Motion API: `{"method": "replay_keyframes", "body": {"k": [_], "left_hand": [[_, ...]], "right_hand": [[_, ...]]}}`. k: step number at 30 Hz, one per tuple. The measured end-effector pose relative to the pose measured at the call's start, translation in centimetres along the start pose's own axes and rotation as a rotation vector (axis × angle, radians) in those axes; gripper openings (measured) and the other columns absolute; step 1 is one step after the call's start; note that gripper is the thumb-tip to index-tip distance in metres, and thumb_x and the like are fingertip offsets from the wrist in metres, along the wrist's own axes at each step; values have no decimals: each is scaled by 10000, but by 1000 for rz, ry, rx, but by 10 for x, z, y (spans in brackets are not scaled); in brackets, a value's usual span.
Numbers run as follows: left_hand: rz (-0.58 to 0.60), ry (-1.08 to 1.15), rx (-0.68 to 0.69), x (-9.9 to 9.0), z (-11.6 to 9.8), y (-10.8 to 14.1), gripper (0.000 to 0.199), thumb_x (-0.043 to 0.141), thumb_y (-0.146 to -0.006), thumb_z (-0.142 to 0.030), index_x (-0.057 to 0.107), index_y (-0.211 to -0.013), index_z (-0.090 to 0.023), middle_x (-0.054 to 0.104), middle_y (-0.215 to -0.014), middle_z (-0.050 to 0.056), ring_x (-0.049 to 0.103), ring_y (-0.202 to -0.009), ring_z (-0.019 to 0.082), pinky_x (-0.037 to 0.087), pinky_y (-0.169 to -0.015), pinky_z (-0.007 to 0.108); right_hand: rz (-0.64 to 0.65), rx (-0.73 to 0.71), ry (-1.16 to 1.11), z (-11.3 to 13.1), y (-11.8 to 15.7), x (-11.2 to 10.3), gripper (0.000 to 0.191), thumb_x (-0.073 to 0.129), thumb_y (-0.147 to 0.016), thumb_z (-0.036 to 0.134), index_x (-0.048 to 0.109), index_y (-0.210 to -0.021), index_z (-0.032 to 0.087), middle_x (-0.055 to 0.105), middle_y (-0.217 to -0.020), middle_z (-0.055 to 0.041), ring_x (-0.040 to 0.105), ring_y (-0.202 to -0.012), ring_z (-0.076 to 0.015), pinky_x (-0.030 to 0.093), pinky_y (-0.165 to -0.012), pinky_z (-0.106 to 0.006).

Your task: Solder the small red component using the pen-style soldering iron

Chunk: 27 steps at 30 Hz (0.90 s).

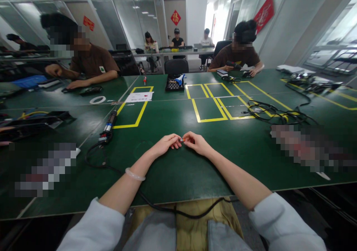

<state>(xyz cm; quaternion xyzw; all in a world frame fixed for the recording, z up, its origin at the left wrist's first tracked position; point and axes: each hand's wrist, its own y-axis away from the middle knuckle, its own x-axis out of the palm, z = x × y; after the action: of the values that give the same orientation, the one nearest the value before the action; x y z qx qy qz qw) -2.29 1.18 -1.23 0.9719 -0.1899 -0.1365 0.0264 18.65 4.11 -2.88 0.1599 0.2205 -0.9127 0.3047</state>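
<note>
Small part [182, 140]: sat tiny, orange and silvery between my fingertips, above the table; its exact shape was too small to tell.
Left hand [170, 142]: I pinched the part's left side, fingers curled; a smooth, pale bracelet [135, 174] ringed my wrist.
Right hand [195, 141]: I pinched its other side with thumb and finger.
Table [173, 176]: smooth, dark green, its front edge near my body; open surface lay between my hands and the straight yellow tape [212, 120].
Tool [109, 122]: cylindrical, black and silvery, left of my hands, its black cord [184, 214] looping along the near edge.
Cables [275, 111]: thin, black, tangled to my right.
Tray [174, 87]: black, rectangular, beyond my hands.
Paper [139, 97]: white, its print too small to read.
Red diamond [176, 17]: read "福" in gold.
</note>
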Motion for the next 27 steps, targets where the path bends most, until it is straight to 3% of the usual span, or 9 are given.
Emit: {"method": "replay_keyframes", "body": {"k": [5,16,27], "left_hand": [[-25,-14,0,1,2,0,405,480,-868,-509,594,-950,-130,661,-844,69,574,-714,129,410,-643,250],[-57,-39,-19,4,-3,5,338,581,-817,-451,587,-938,-136,658,-846,56,576,-738,132,414,-656,247],[-65,14,21,6,0,4,334,678,-748,-386,563,-933,-133,649,-835,52,586,-729,128,442,-681,260]], "right_hand": [[-6,-15,16,-3,-1,1,188,541,-865,257,581,-1028,173,598,-779,3,512,-634,-102,414,-625,-225],[1,-28,70,-5,-2,4,192,543,-853,230,580,-1032,170,602,-769,6,508,-621,-98,410,-613,-220],[28,30,-24,-4,-1,4,195,533,-865,282,578,-1016,167,636,-810,-11,546,-674,-116,436,-655,-241]]}}
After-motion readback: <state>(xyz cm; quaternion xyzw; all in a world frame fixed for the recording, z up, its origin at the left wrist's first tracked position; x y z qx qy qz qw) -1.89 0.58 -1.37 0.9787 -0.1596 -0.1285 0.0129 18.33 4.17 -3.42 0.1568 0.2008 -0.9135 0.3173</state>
